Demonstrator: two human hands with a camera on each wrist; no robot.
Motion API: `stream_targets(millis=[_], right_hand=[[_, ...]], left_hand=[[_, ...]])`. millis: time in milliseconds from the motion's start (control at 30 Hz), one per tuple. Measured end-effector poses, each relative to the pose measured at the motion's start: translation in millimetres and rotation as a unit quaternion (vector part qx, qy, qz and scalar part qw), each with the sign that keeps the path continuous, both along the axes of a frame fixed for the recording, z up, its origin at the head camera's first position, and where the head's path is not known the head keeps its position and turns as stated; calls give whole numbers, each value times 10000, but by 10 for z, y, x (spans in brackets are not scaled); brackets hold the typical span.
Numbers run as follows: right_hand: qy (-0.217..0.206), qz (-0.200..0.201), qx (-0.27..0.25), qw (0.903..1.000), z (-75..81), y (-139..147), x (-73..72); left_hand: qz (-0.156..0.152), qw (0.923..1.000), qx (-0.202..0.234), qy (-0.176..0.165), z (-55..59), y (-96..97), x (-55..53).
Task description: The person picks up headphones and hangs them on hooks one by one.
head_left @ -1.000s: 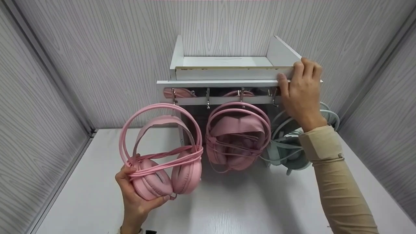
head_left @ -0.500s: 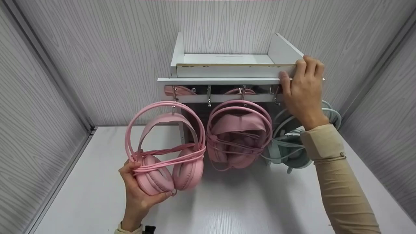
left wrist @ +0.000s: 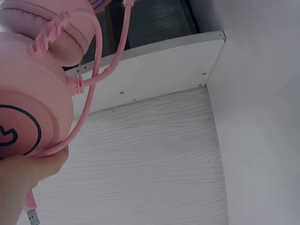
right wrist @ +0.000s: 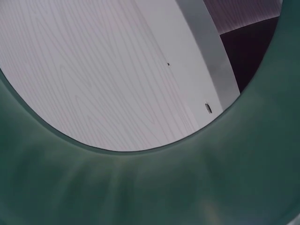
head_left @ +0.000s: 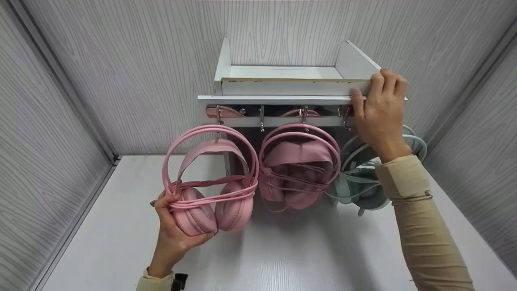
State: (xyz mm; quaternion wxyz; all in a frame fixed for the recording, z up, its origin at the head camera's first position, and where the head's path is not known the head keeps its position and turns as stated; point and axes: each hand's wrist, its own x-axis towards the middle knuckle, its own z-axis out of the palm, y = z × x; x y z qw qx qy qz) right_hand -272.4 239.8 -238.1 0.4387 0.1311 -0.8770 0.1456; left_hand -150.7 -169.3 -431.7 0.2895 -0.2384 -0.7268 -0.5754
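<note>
Pink over-ear headphones [head_left: 242, 212], cord wound around their middle, are held up by my left hand [head_left: 171, 240] at the left ear cup. Their headband stands in front of the leftmost hook [head_left: 219, 114]; whether they touch is unclear. In the left wrist view, the ear cup [left wrist: 33, 89] lies over my thumb, with a USB plug [left wrist: 33, 215] dangling below. My right hand [head_left: 381, 111] grips the right front corner of the white shelf rack [head_left: 278, 88], fingertips over its top edge and thumb at the front. The right wrist view does not show it.
Second pink headphones [head_left: 301, 153] hang at the rack's middle. Teal headphones [head_left: 373, 200] hang at right, partly behind my right forearm. A blurred green ring [right wrist: 122, 183] fills much of the right wrist view. Wood-grain walls [head_left: 121, 81] enclose the white surface [head_left: 113, 226].
My left hand and the pink headphones have moved right and slightly up, nearer the hanging pink pair. My right hand keeps its grip on the rack.
</note>
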Motion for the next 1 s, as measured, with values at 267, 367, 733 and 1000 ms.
stream_targets(millis=[267,367,733,1000], right_hand=[[12,-28,-19,10000,-15,10,3],[13,-20,-24,10000,-7,6,2],[-54,-44,-143,9999,-6,-19,4],[-18,11,-94,10000,-10,-80,-19]], left_hand=[[40,9983,-547,173,6,-8,-99],[154,9974,-667,236,0,-9,-123],[437,9952,-787,372,-40,-3,-199],[646,9928,-951,328,-101,-12,-274]])
